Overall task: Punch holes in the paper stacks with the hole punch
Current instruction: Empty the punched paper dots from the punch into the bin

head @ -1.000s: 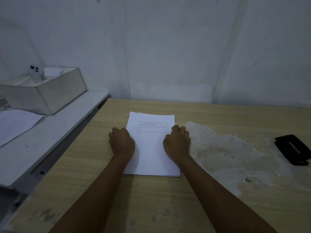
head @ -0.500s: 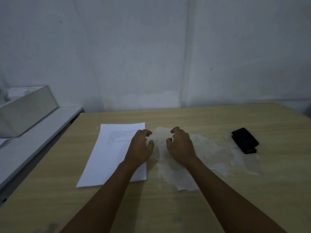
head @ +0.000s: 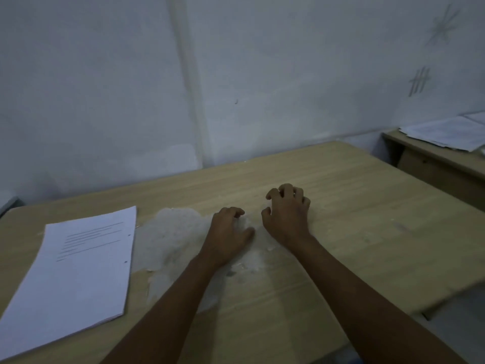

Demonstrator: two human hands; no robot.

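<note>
- Where the frame was nearest the camera, two bare forearms were seen reaching forward over a wooden table [head: 367,232], the surface dim under poor light.
- Low at the left, a paper stack [head: 76,271] was laid flat on the table, printed lines across its upper part and two small dark holes visible along its right edge.
- Just right of the stack, a pale, rough worn patch [head: 173,232] was spread over the tabletop.
- The left hand [head: 228,232] was rested palm down on that patch, fingers loosely curled and nothing held in it; it was kept well apart from the stack.
- The right hand [head: 287,214] was set slightly farther on, fingers clawed downward and spread, with no object seen in its grip.
- Whether anything lay hidden beneath the right palm could not be told.
- The hole punch was not seen anywhere in the view.
- Farther right, a second desk [head: 441,164] was stood beside the table, with loose papers [head: 446,132] laid on top.
- Behind everything, a pale wall [head: 105,88] was marked with faint scratched tallies at the upper right.
</note>
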